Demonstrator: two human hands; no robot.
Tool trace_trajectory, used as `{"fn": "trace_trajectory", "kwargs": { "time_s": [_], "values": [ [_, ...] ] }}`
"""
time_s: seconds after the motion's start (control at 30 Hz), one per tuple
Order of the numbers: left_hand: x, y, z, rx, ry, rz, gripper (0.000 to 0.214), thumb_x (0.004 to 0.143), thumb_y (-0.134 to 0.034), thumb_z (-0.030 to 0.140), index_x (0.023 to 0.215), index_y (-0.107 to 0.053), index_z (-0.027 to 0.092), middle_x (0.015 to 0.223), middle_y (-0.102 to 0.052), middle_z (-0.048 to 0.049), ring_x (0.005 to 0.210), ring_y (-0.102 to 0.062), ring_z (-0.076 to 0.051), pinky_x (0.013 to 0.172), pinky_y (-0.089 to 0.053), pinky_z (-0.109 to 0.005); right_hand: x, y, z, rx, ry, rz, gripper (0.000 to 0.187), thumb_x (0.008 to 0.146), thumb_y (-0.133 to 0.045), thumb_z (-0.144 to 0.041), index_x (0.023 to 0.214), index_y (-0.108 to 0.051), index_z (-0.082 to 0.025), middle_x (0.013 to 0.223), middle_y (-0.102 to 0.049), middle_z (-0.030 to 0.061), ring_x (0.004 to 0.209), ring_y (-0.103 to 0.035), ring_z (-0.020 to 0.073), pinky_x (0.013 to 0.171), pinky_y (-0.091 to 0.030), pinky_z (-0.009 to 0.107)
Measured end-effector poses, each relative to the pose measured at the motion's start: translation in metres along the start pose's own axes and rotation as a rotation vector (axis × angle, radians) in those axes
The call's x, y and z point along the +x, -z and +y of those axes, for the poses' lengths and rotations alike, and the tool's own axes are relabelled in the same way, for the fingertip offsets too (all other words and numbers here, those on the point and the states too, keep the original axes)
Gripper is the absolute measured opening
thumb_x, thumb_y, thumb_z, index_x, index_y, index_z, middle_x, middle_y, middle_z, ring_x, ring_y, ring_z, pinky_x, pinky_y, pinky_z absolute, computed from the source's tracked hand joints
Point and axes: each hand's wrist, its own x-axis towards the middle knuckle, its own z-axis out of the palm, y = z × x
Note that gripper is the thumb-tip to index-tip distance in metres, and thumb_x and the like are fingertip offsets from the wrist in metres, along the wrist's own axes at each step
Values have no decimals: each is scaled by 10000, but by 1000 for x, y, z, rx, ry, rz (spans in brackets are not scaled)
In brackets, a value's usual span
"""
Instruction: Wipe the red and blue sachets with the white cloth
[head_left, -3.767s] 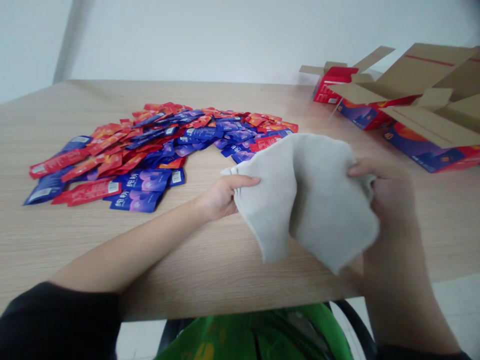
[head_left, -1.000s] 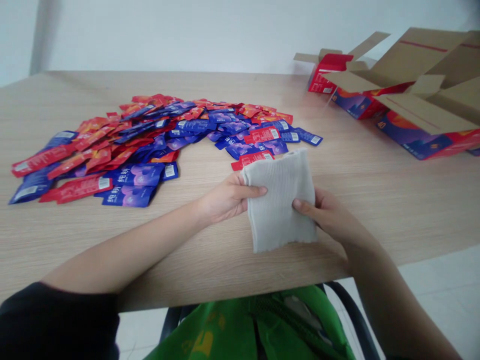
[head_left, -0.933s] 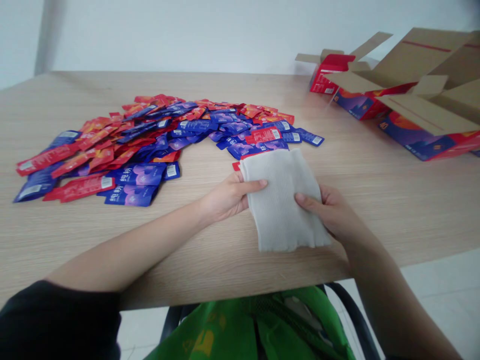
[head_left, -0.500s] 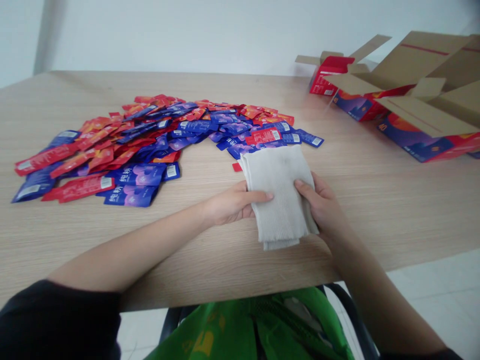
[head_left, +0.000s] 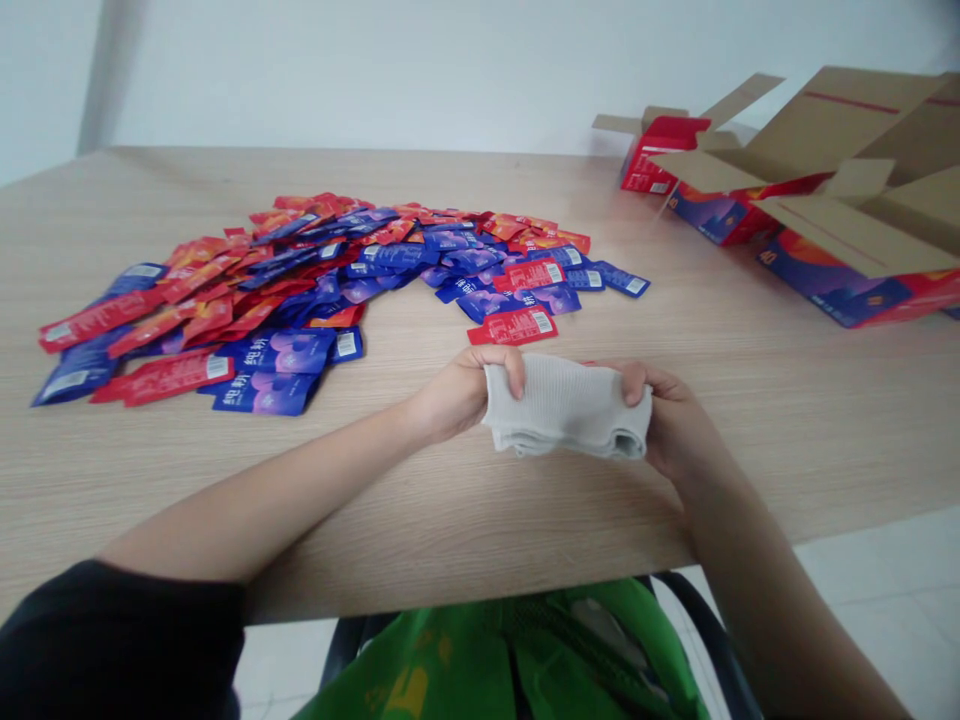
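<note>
A folded piece of pale grey ribbed knit fabric (head_left: 566,400) is held above the table's near side, its layers showing along the lower edge. My left hand (head_left: 469,395) grips its left end, thumb bent over the top. At the opposite end, my right hand (head_left: 671,415) is closed on the fabric with the thumb in front; most of its fingers are hidden behind. Just beyond the fabric lies a red sachet (head_left: 514,326). A sliver of red also shows at the fabric's top edge near my right hand, too small to identify.
A heap of red and blue sachets (head_left: 300,270) spreads across the table (head_left: 390,510) from left to centre. Several opened cardboard boxes (head_left: 832,275) with raised flaps stand at the right. Green cloth (head_left: 480,660) lies below the table's front edge.
The fabric, upright and taller before, is now folded over into a shorter, wider bundle. Both hands have shifted their grip to its ends. The red sachet behind it has come into view.
</note>
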Motion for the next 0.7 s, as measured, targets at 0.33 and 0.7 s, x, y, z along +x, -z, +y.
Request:
{"fn": "trace_trajectory", "kwargs": {
  "time_s": [0.33,0.7],
  "values": [
    [-5,-5,11,107,-85,10,256,733,-686,183,489,-611,164,699,-590,-24,658,-570,-135,590,-443,-255,-12,19,-13,-36,64,6,341,662,-756,-236,485,-465,-219,1146,-703,25,963,-664,294,590,-531,348],
    [-4,-12,2,146,-96,-37,239,723,-670,183,500,-587,173,626,-577,-9,615,-555,-126,538,-402,-233,-20,8,-2,15,-136,53,398,875,-402,-579,1043,-642,-308,1096,-714,49,921,-690,261,720,-559,424]
  ]
}}
